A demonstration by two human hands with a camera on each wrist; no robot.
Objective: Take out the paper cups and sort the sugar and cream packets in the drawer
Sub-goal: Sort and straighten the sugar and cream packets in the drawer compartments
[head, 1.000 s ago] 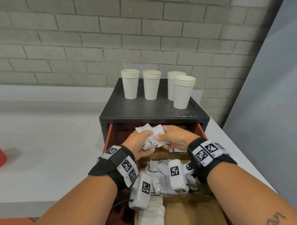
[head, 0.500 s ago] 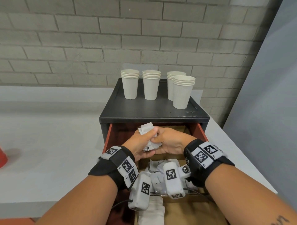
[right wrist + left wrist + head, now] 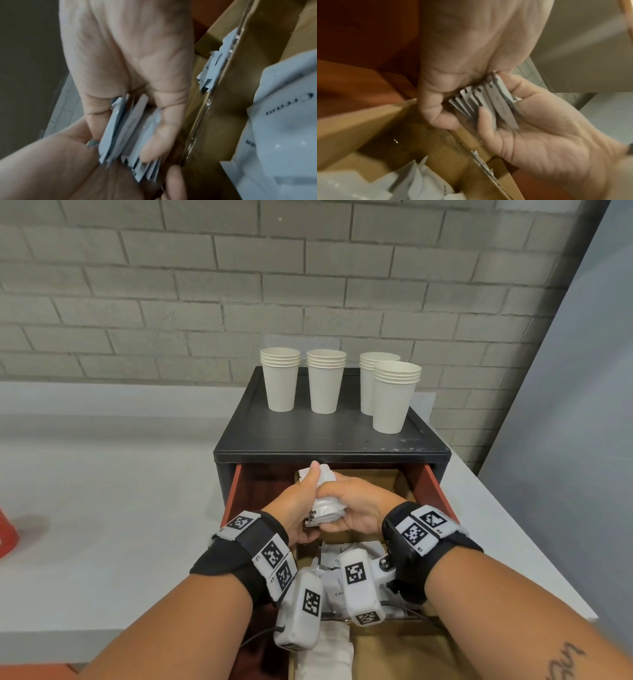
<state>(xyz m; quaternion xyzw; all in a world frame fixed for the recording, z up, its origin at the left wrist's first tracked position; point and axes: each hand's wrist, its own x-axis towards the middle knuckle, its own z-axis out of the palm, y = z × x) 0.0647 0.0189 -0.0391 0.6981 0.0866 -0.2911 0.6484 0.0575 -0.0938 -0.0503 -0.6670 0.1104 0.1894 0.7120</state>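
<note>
Now the bundle of packets [image 3: 323, 501] sat squared between both palms, above the far part of the open drawer [image 3: 430, 482]; a second before, those packets had fanned loose. My left hand [image 3: 294, 505] curled around the bundle with the thumb up along its far end, and my right hand [image 3: 356, 508] wrapped it from the right, fingers pressing the edges flush. I judged this batch gathered and ready to set into a cardboard compartment [image 3: 387, 482]. More packets [image 3: 334, 553] lay loose nearer me. Beyond, the paper cups [image 3: 395, 397] already stood on the black cabinet top [image 3: 308, 436].
</note>
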